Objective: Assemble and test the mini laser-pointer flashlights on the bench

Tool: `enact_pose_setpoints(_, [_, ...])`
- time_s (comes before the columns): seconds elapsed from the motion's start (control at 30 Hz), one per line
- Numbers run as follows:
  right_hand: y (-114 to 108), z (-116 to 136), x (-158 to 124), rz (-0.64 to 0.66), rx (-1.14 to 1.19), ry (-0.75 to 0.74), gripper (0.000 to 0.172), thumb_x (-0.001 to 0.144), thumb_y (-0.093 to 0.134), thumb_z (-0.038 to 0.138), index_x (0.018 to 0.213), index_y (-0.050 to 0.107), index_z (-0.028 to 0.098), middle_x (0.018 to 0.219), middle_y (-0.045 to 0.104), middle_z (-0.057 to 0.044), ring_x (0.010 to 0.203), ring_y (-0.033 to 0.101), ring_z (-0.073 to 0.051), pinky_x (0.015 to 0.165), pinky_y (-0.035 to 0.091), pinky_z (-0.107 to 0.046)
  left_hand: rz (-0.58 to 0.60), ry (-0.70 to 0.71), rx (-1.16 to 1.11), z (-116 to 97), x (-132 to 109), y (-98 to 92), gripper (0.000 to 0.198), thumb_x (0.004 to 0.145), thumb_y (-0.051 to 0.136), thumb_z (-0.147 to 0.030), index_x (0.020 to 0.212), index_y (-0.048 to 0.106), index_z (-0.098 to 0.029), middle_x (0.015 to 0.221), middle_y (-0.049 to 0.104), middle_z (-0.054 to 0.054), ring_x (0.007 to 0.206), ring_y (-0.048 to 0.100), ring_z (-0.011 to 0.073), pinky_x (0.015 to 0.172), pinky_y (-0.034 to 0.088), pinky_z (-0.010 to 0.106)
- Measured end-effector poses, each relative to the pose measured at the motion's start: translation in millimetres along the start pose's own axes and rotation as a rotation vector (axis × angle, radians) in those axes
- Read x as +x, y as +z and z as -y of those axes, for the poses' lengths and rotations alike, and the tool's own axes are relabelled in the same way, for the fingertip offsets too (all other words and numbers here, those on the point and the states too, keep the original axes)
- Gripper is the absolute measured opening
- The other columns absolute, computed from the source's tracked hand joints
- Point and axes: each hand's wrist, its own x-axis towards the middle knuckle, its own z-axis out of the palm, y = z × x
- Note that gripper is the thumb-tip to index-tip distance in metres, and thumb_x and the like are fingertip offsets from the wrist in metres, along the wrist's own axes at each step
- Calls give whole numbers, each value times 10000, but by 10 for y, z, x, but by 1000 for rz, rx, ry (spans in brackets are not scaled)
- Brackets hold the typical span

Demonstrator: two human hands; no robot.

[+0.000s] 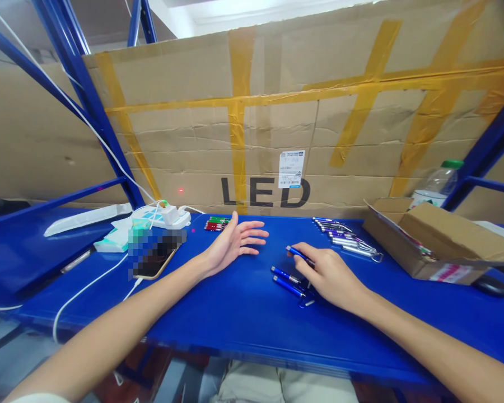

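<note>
My right hand [325, 271] pinches a blue pen-shaped laser pointer [300, 256], its silver tip directed left. Just below it on the table lie two more blue laser pointers [288, 285], side by side; their clasp ends are near my right wrist. My left hand [237, 240] hovers over the middle of the table with fingers stretched out and nothing in it. Behind that hand is a small row of green and red laser pointers [215, 224], partly covered by the thumb. Beyond my right hand, several silver and purple ones [344, 235] lie in a slanting row.
An open cardboard box [411, 240] stands at the right, with a plastic bottle [441, 179] behind it. At the left are a phone [162, 257] on a cable, a tissue pack [113, 238] and a power strip [163, 215]. A taped cardboard sheet [185, 134] backs the blue table [218, 313]. A red light spot [181, 191] shows on it.
</note>
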Motion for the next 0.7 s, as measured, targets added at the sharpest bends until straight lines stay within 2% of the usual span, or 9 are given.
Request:
enact_pose_setpoints(0.1, [-10,9,-6,11,31,-14,341,1085,411,398,1122,699,218,749,736,-18,634,651,-202,602,401,-300,7,-1,-1,3,1,-5,811,1033,312,-799,1402,661,-166,1418,686,198,1269,650,322,951,549,384])
enact_pose_setpoints(0.3, [-28,67,-53,214,153,-199,324,1102,444,371,1166,719,210,885,784,-33,683,683,-164,690,477,-271,4,2,-8,24,12,-20,816,1026,320,-807,1398,665,-168,1423,685,201,1262,660,323,936,560,381])
enact_pose_setpoints(0.4, [-22,54,-48,193,123,-177,334,1108,433,382,1166,717,215,878,778,-29,683,675,-166,685,468,-276,8,2,-11,27,12,-23,803,1029,323,-802,1386,675,-175,1414,692,197,1257,665,323,931,565,381])
enact_pose_setpoints(0.57, [-7,5,-16,61,36,-43,347,1099,402,401,1111,697,218,761,731,-20,634,635,-194,629,405,-301,-2,-4,-16,14,-1,-6,791,1039,320,-787,1382,676,-170,1393,701,194,1242,668,315,937,560,378])
enact_pose_setpoints(0.7, [-9,23,-14,128,26,-47,348,1088,407,403,1081,700,215,803,747,-37,650,637,-201,634,401,-305,-5,-7,-7,3,-3,6,804,1040,319,-786,1398,661,-154,1403,690,205,1240,666,316,921,562,371])
